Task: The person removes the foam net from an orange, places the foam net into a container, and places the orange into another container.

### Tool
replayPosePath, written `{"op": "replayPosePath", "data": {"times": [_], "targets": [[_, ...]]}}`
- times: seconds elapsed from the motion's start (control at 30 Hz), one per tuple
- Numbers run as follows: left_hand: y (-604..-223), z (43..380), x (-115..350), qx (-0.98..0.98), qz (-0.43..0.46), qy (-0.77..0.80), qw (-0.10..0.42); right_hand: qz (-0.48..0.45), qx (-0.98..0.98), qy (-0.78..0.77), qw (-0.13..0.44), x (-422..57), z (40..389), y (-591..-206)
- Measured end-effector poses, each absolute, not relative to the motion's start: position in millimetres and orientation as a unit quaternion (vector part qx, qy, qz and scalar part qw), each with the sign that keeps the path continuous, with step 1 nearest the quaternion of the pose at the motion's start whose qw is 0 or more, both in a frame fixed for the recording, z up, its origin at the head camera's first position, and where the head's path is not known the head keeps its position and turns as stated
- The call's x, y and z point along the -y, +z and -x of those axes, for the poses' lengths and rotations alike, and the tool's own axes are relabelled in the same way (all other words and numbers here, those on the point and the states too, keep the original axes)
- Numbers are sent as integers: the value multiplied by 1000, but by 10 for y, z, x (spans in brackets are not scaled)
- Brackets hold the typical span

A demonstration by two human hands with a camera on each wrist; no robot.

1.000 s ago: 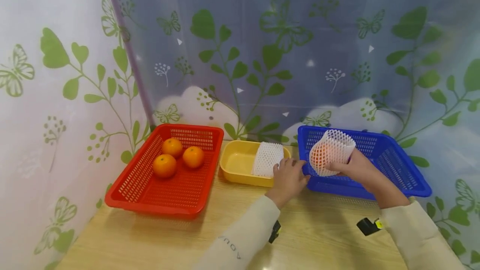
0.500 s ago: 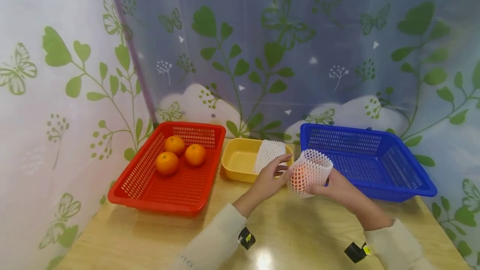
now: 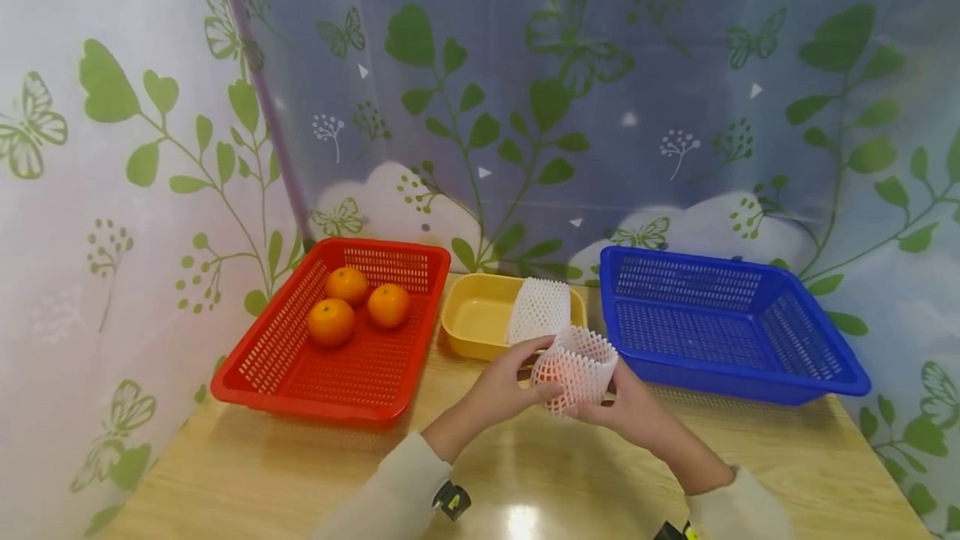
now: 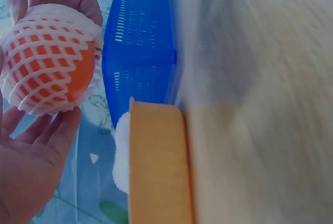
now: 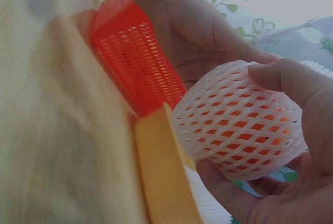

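Note:
An orange in a white foam net sleeve is between my two hands, above the table's front part. My left hand grips it from the left, thumb on the near side. From the right, my right hand holds it too, thumb and fingers about the net. The left wrist view shows the orange's bare skin at one end of the net. In the right wrist view the mesh covers most of the fruit. The net's open upper end stands loose above it.
Left stands a red basket with three oranges. Behind my hands, a yellow container holds another white foam net. A blue basket stands at the right. A patterned curtain rises behind the wooden table.
The netted orange has come from over the blue basket leftward and nearer, in my right hand. My left hand has left the yellow container's edge and now grips the orange too.

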State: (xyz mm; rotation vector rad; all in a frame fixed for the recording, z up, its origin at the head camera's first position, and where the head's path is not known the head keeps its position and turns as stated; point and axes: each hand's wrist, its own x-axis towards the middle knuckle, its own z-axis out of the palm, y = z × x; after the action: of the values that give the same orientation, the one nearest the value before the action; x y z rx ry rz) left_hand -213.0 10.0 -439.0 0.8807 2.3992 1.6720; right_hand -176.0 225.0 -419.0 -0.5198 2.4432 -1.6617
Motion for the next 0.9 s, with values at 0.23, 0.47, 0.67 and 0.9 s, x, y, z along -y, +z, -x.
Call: {"op": "replayPosePath", "data": {"times": [0.23, 0.47, 0.67, 0.9], "targets": [[-4592, 2051, 128, -795, -280, 532, 84, 177, -806, -557, 94, -2078, 1721, -4482], [-4770, 2000, 244, -801, -263, 521, 131, 185, -804, -556, 103, -1981, 1684, -4736], [-4866, 1969, 264, -805, -264, 514, 136, 190, -810, -547, 95, -1955, 1682, -4854], [-4948, 1935, 279, -796, -268, 524, 139, 196, -822, -525, 101, -1963, 1675, -4970]]}}
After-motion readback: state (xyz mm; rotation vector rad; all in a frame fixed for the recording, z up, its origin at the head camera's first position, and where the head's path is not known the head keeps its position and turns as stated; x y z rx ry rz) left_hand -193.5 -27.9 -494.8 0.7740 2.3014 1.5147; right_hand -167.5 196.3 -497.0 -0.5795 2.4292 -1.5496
